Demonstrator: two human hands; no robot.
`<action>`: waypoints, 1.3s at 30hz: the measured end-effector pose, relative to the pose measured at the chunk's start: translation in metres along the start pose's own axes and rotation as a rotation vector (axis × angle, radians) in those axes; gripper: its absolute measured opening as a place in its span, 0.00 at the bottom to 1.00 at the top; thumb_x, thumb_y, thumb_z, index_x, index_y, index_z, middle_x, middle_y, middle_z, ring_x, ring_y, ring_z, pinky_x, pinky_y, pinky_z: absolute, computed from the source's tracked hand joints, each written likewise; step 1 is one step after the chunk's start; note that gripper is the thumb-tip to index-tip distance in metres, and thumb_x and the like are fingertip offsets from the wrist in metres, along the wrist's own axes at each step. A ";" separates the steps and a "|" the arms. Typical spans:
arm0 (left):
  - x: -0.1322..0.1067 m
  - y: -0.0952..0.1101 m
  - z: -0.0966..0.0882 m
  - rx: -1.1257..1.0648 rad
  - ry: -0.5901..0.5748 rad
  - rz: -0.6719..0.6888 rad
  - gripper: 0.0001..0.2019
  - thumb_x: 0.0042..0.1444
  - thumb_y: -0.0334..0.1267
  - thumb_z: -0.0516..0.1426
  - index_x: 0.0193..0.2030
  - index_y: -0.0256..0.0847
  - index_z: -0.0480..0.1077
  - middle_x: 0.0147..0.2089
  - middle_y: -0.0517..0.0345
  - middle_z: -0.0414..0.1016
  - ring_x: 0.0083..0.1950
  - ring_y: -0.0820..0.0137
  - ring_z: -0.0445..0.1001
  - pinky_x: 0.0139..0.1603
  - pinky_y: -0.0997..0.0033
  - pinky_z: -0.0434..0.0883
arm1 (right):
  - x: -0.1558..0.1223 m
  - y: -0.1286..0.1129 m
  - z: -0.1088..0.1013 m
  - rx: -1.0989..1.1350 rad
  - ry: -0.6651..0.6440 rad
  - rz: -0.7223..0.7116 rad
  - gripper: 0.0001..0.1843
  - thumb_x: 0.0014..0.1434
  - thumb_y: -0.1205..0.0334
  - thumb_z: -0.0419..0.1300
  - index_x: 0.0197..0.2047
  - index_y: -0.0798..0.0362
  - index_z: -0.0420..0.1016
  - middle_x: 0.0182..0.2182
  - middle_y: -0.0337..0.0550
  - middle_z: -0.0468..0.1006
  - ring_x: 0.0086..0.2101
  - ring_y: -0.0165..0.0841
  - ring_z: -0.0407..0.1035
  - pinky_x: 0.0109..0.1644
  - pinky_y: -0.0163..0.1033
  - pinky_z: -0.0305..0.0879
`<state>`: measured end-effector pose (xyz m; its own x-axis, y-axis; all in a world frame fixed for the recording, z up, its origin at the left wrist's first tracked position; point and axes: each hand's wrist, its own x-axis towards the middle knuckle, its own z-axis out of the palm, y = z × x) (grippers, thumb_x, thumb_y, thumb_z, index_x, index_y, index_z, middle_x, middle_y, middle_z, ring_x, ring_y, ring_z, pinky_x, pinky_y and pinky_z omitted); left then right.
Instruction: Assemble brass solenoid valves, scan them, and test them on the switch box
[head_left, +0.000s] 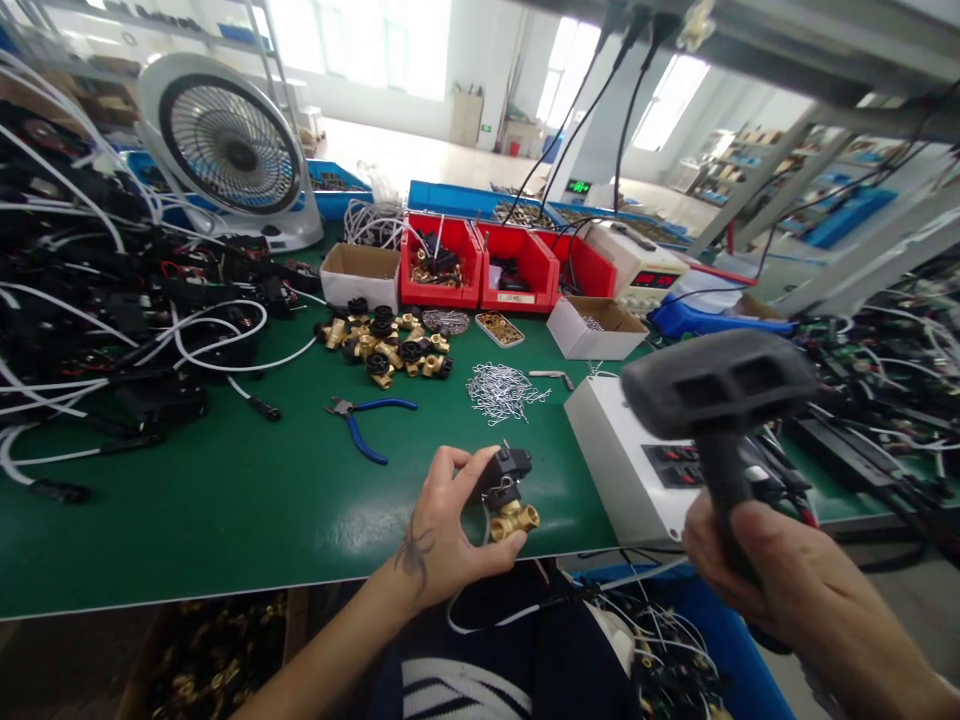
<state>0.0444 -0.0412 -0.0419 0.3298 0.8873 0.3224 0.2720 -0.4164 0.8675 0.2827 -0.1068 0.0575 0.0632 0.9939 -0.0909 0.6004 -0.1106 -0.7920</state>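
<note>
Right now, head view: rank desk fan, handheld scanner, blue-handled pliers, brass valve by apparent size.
1-2. desk fan and handheld scanner: look alike; the scanner is nearer the camera, so unranked.
3. blue-handled pliers.
4. brass valve, nearer yet smaller.

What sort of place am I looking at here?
Probably a factory assembly bench: red parts bins, a pile of brass valves, heaps of cables; the left hand holds one brass valve, the right hand a black handheld tool.
</note>
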 end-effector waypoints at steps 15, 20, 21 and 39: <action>-0.003 -0.005 0.008 0.018 0.049 0.047 0.32 0.46 0.39 0.64 0.59 0.46 0.61 0.53 0.52 0.64 0.53 0.61 0.68 0.49 0.59 0.74 | 0.036 -0.011 0.044 0.084 -0.315 -0.078 0.27 0.55 0.53 0.65 0.57 0.51 0.71 0.30 0.37 0.76 0.30 0.33 0.70 0.35 0.36 0.68; -0.006 -0.012 0.012 0.071 0.080 0.061 0.27 0.47 0.44 0.64 0.54 0.43 0.65 0.51 0.50 0.70 0.53 0.56 0.71 0.50 0.51 0.74 | 0.053 -0.003 0.054 0.106 -0.424 -0.192 0.29 0.54 0.53 0.67 0.58 0.50 0.71 0.49 0.44 0.78 0.47 0.41 0.71 0.55 0.46 0.66; -0.006 -0.012 0.012 0.070 0.085 0.067 0.27 0.46 0.43 0.65 0.53 0.43 0.65 0.51 0.51 0.70 0.53 0.57 0.71 0.50 0.51 0.74 | 0.055 -0.001 0.054 0.121 -0.442 -0.187 0.29 0.54 0.53 0.67 0.58 0.50 0.71 0.48 0.44 0.78 0.46 0.41 0.72 0.54 0.46 0.66; -0.009 0.003 0.010 -0.102 0.082 -0.022 0.18 0.48 0.37 0.64 0.44 0.45 0.63 0.51 0.57 0.63 0.51 0.66 0.70 0.49 0.63 0.73 | 0.061 0.005 0.056 0.256 -0.505 -0.202 0.25 0.55 0.59 0.67 0.55 0.55 0.71 0.47 0.43 0.76 0.46 0.36 0.69 0.53 0.41 0.64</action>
<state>0.0517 -0.0524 -0.0457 0.2488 0.9108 0.3296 0.1835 -0.3784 0.9073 0.2450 -0.0468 0.0141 -0.4560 0.8773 -0.1495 0.3458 0.0200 -0.9381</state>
